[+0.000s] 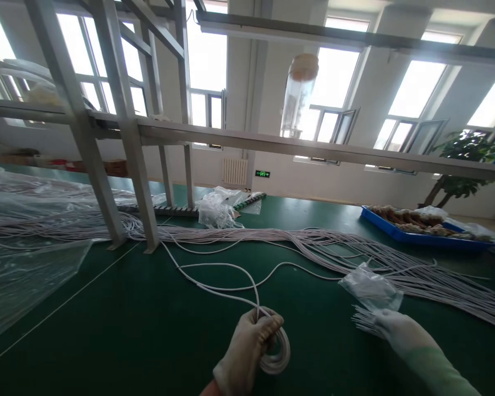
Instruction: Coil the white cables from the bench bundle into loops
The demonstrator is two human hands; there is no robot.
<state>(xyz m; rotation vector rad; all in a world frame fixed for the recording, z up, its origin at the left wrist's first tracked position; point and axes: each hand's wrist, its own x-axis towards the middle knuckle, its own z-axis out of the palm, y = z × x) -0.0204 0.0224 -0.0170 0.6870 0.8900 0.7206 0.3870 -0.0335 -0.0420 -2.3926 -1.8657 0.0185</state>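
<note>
The left hand covered part of the cable coil, and its arm was cut off at the bottom edge. Blur softened the right hand and the thin white strips, leaving its grip unclear. The cables ran out past the right edge. The shelf bar hid the base of the bottle. The green sign was too small to read.

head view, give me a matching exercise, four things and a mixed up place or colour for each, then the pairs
1. cable coil
2. tray
3. bottle
4. thin white strips

A. on the shelf
B. at the right hand
C. blue
D. in the left hand

Pairs: 1-D, 2-C, 3-A, 4-B
</note>
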